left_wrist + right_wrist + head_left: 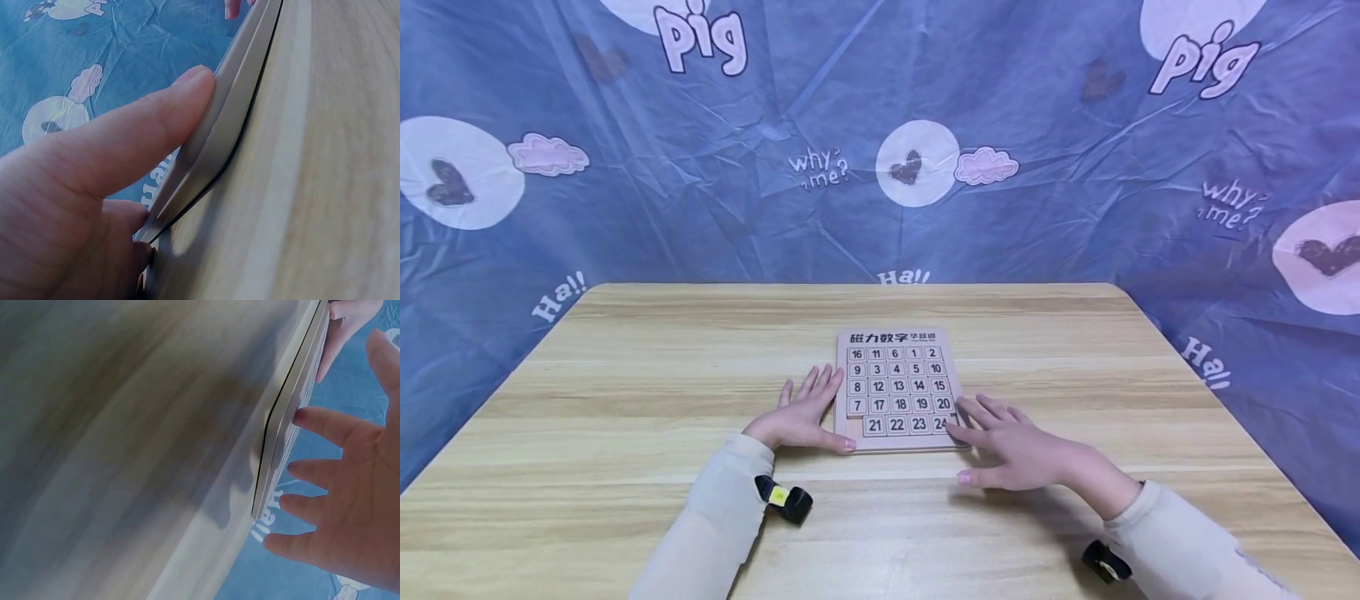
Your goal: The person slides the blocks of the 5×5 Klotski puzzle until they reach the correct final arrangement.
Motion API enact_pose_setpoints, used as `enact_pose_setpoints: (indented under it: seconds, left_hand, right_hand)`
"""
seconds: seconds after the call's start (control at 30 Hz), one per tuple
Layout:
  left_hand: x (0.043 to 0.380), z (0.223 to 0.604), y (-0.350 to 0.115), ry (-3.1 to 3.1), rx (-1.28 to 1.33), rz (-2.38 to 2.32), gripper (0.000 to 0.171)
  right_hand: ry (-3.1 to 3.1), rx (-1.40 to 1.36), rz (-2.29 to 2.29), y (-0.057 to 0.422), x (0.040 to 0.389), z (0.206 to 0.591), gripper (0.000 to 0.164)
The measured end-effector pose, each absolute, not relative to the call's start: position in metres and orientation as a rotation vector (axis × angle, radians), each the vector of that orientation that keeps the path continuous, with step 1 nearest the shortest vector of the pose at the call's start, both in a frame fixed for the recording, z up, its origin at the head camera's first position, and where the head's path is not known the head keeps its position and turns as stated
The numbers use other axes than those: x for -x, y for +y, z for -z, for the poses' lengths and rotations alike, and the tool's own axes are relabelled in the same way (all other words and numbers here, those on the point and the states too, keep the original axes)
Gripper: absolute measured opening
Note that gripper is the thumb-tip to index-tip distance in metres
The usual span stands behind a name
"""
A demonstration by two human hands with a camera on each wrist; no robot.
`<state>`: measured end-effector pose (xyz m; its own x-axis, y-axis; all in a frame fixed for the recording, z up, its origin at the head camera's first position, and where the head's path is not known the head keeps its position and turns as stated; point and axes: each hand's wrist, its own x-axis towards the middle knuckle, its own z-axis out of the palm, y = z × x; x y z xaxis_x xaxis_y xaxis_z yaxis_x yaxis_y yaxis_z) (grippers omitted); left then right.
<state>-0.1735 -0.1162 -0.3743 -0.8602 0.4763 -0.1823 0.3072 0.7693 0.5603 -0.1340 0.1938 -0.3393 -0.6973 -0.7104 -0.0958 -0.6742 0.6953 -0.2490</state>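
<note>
A sliding number puzzle [898, 387] lies flat at the middle of the table, its numbered tiles set in a pale frame. The bottom row runs 21, 22, 23, 24, with a bare square left of tile 21. My left hand [801, 417] rests at the puzzle's left side, fingers extended along that edge and thumb [169, 106] pressing the lower left corner of the frame. At the lower right, my right hand [1026, 454] is spread, its index fingertip on tile 24 [940, 423]. The other right fingers [306, 507] reach beside the right edge; the thumb points inward below the puzzle.
The wood-grain table [662, 358] spreads around the puzzle on all sides. Behind it hangs a blue printed cloth [737, 217], also seen at both sides. Black camera mounts [786, 500] sit on both sleeved wrists.
</note>
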Motion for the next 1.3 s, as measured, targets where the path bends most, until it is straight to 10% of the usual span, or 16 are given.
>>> enact_pose_setpoints:
  seconds: [1.3]
  left_hand:
    - [0.174, 0.373, -0.117, 2.662, -0.611, -0.732, 0.112]
  right_hand:
    - [2.748, 0.724, 0.281, 0.168, 0.200, 0.342, 0.077]
